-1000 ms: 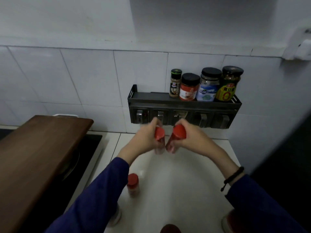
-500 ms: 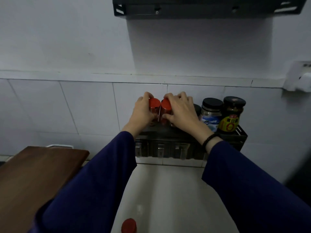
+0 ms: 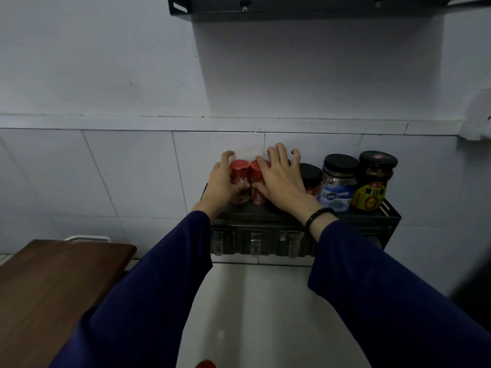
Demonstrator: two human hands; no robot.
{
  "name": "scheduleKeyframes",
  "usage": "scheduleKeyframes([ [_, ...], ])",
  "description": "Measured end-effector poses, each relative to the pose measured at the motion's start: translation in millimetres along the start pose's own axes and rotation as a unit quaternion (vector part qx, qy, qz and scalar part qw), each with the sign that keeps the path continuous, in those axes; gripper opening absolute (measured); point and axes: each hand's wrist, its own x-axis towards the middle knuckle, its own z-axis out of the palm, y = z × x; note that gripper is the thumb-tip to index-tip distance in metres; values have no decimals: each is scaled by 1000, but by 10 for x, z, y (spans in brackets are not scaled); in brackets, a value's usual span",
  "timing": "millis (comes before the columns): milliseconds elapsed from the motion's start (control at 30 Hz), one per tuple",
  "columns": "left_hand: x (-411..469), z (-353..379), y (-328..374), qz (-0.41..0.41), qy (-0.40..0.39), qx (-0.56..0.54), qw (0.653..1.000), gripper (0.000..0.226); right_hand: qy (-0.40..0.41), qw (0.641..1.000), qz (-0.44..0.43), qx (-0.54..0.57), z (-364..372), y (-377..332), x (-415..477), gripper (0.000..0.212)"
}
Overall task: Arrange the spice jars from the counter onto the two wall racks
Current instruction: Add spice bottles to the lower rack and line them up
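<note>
Red cap [image 3: 206, 363] at bottom edge on white counter [image 3: 265, 309]; wooden board [image 3: 53, 282] left; blue sleeves reach forward; left hand [image 3: 223, 183] wraps left red-capped jar [image 3: 239, 179], fingers curled round its side, thumb on front; right hand [image 3: 283, 181] over right red-capped jar [image 3: 257, 181], fingers spread, thumb touching it (full grip cannot tell); both jars upright, touching, on lower rack [image 3: 345, 224] at its left end; three black-lidded jars right of them; upper rack [image 3: 305, 6] above, only underside visible.
</note>
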Motion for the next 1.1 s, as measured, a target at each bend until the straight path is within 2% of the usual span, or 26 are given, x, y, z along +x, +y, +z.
scheduleKeyframes([
  [67,-62,-22,-21,1,12,-20,1000,85,10,1000,15,20,27,10,-58,75],
  [100,-106,-32,-27,1,31,-24,999,83,41,998,24,41,38,7,-109,72],
  [200,-275,-45,-48,26,88,9,996,47,166,979,45,112,88,-50,-307,37],
  [267,-381,-22,-83,46,41,44,997,19,124,972,38,194,121,-120,-423,19],
  [333,-425,11,-113,44,-37,72,996,5,10,957,46,285,171,-169,-472,20],
  [367,-423,26,-121,39,-66,82,994,7,-38,946,60,316,197,-174,-463,23],
  [433,-394,45,-120,27,-102,88,990,16,-79,932,79,345,244,-170,-424,26],
  [533,-365,65,-139,20,-115,85,990,27,-100,933,82,337,297,-151,-360,36],
  [667,-371,65,-179,36,-118,97,988,29,-124,933,71,329,331,-129,-360,39],
  [733,-401,45,-190,51,-107,118,986,29,-77,937,69,335,314,-149,-402,35],
  [800,-440,23,-230,63,-49,250,965,33,42,944,46,323,258,-233,-509,25],
  [833,-476,10,-274,56,-21,322,945,39,93,944,19,314,226,-315,-588,20],
  [900,-533,-25,-322,16,-6,374,927,50,136,942,-58,300,194,-506,-767,14],
  [933,-566,-32,-350,-6,-17,373,928,54,93,942,-103,307,208,-628,-877,13],
  [967,-583,-25,-376,-18,-32,372,927,56,4,936,-138,323,222,-759,-991,15],
  [1000,-575,-13,-381,-22,-44,376,925,58,-121,923,-159,330,231,-877,-1098,22],
  [1067,-566,-4,-375,-29,-57,374,925,59,-348,865,-181,313,306,-1115,-1302,51],
  [1100,-571,-4,-378,-35,-58,367,928,60,-416,836,-189,302,362,-1235,-1401,64],
])
